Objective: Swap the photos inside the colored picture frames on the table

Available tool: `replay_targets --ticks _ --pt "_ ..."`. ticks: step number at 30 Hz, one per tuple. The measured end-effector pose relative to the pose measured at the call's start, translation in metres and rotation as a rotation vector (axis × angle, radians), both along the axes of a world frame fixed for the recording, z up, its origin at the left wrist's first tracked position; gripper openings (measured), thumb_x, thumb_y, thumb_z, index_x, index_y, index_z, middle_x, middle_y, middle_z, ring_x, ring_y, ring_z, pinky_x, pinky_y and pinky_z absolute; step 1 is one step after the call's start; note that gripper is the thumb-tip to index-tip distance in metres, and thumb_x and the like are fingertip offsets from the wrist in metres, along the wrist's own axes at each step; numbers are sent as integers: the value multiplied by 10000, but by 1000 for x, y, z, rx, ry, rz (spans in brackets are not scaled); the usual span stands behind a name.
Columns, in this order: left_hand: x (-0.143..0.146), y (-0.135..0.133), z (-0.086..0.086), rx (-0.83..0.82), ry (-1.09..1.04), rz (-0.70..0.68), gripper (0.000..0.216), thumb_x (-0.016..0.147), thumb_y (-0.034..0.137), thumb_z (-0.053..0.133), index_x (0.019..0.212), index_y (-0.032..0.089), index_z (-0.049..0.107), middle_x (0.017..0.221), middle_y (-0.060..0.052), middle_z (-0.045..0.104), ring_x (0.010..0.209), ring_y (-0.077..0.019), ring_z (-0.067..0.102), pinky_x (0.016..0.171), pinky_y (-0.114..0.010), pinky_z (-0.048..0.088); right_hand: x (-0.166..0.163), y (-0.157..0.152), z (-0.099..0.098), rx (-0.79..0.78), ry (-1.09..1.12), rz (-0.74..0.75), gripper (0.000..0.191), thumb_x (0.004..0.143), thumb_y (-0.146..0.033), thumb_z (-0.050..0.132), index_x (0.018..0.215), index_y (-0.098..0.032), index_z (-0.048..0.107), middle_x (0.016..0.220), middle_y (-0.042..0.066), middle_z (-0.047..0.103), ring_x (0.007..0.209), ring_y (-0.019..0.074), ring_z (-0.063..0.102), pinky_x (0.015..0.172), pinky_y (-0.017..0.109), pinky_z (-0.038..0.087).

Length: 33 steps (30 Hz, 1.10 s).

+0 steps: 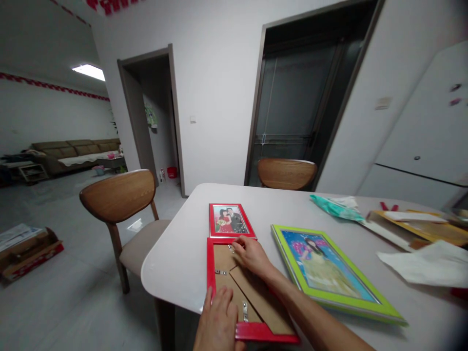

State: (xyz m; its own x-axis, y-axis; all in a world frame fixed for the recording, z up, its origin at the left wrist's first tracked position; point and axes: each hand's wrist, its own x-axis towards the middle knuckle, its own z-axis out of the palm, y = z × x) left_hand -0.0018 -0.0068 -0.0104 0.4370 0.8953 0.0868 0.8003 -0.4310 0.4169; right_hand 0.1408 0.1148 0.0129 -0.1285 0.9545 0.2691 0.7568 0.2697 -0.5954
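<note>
A red picture frame [210,265] lies face down near the table's front edge, its brown backing board and small metal clips showing. My left hand [218,319] rests flat on the backing at the near end, fingers stretched out. My right hand [251,254] lies on the far end of the backing, its fingertips pinched at a metal clip [231,248]. Just beyond, a smaller red frame [230,220] lies face up with a photo of two people.
A green-framed picture [331,273] lies face up to the right on the white table [179,258]. Papers, a teal cloth [334,205] and yellow frames [420,224] sit at the far right. Two wooden chairs [122,195] stand by the table.
</note>
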Motion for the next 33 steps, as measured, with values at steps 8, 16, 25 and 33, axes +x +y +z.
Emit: replay_targets --ticks 8,16,25,33 --pt "-12 -8 16 167 -496 74 166 643 230 558 794 202 495 1122 -116 544 1033 -275 495 875 -437 393 39 -66 8 -233 983 -122 344 712 -405 464 963 -180 535 887 68 618 752 166 579 659 288 443" --pt "41 -14 49 -239 -1222 100 422 620 422 598 943 215 423 1181 -105 491 992 -254 529 801 -341 457 -16 -99 -2 -425 1493 17 347 710 -460 458 874 -172 559 702 38 642 589 178 598 537 297 461" --pt "83 9 72 -500 -1356 -66 589 636 379 617 1130 162 379 1090 -92 576 970 -250 548 847 -362 435 141 -73 53 -271 979 -202 456 693 -320 479 1137 -219 451 789 30 674 636 197 630 541 301 478" --pt "134 34 28 -331 -927 -61 368 687 185 514 1053 156 482 1074 -61 589 987 -185 533 860 -297 409 231 -44 18 -262 502 -423 414 665 -282 508 1055 -148 547 792 51 680 661 181 627 576 257 467"
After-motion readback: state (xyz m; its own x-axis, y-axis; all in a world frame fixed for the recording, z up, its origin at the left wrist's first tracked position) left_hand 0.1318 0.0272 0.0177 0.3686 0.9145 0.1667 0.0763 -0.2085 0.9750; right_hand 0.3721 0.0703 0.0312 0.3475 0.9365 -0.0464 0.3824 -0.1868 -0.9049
